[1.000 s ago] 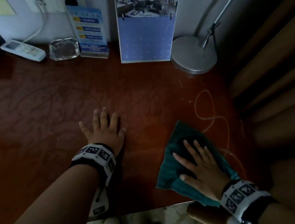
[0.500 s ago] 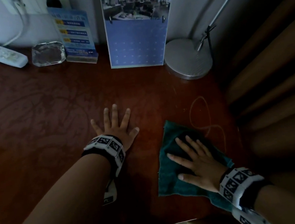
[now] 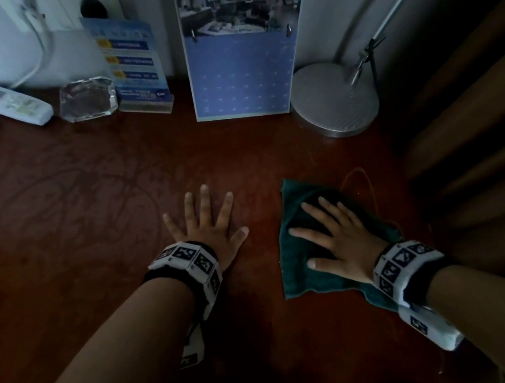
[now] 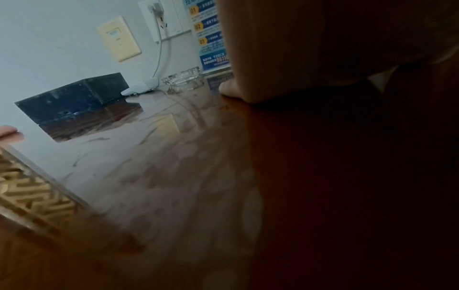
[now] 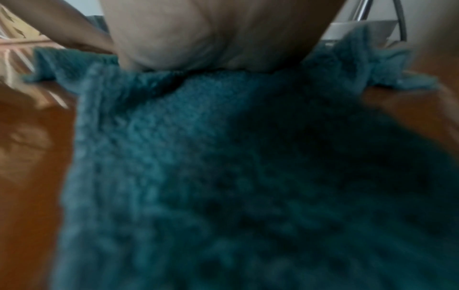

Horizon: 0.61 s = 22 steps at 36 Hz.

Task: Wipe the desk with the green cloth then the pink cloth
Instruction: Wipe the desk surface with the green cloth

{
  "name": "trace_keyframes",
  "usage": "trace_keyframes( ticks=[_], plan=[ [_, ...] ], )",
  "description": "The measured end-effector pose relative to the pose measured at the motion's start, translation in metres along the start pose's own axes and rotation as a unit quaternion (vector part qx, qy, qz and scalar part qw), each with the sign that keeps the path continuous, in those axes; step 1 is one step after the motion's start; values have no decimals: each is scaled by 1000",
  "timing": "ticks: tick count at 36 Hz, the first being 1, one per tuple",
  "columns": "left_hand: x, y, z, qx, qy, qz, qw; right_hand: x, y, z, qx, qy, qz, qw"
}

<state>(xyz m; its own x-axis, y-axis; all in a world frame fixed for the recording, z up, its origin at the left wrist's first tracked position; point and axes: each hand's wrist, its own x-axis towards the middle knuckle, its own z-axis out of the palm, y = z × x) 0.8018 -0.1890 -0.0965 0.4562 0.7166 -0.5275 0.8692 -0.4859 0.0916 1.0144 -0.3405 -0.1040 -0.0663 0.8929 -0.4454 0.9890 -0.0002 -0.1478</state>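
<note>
Right hand (image 3: 346, 243) flat, fingers spread on green cloth (image 3: 301, 269), left (image 3: 209, 229) splayed on bench (image 3: 88, 230): could bunch cloth or nudge lamp base (image 3: 334, 98).

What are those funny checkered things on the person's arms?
Each wrist wears a white band covered in square black-and-white pattern tags, over a black strap. The one by the right hand looks the same. A tagged white piece hangs below each. The forearms are bare, no sleeves.

On the desk (image 3: 90, 246) there are two hands, one green cloth (image 3: 301, 269), one remote control (image 3: 10, 103), one glass ashtray (image 3: 87, 99), one blue leaflet stand (image 3: 135, 68), one calendar (image 3: 241, 63), one lamp base (image 3: 334, 100) and one black box (image 4: 74, 98).
</note>
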Motion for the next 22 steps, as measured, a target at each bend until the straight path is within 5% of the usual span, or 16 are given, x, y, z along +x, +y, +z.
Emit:
trace_keyframes(
  ticks=[22],
  plan=[
    [-2,0,-14,-6,-76,17,997,65,24,-38,9,0,78,997]
  ],
)
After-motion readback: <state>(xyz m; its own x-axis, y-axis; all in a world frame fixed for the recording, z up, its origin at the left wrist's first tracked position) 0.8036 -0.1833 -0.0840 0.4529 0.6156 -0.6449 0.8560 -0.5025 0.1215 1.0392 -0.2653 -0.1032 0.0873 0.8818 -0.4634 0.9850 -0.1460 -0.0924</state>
